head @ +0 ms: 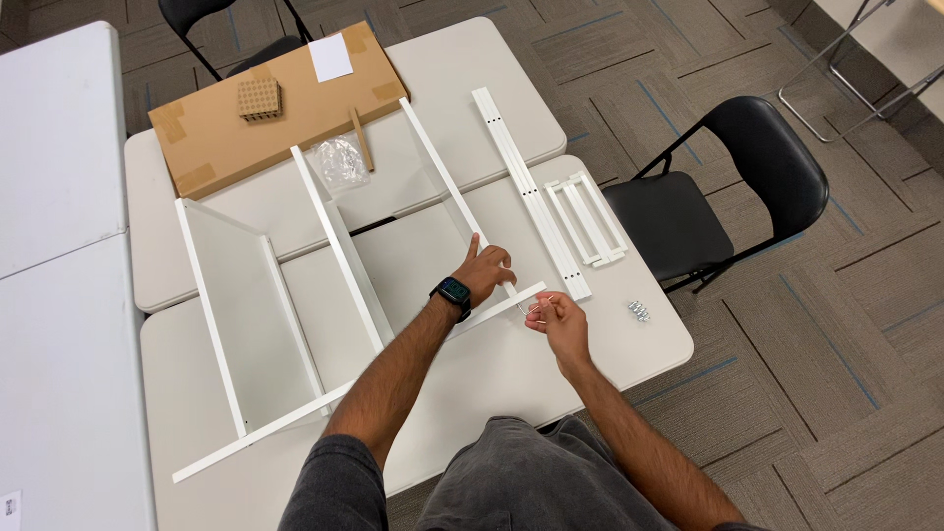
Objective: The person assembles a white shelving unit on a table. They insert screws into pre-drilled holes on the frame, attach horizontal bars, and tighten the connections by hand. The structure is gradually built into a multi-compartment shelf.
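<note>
Both forearms bare, reaching forward from short grey sleeves; left hand (484, 269) palm down, index finger stretched ahead, other fingers curled, dark watch on its wrist; right hand (560, 317) just beside it, slightly nearer the body, fingers pinched loosely together

The small metal piece (536, 307) pinched in the right hand (562, 317) is too small to identify

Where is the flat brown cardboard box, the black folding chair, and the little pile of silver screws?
Flat brown cardboard box (236, 123), head view, middle of its top face.
Black folding chair (669, 221), head view, on its seat.
Little pile of silver screws (639, 311), head view, centre of the pile.
</note>
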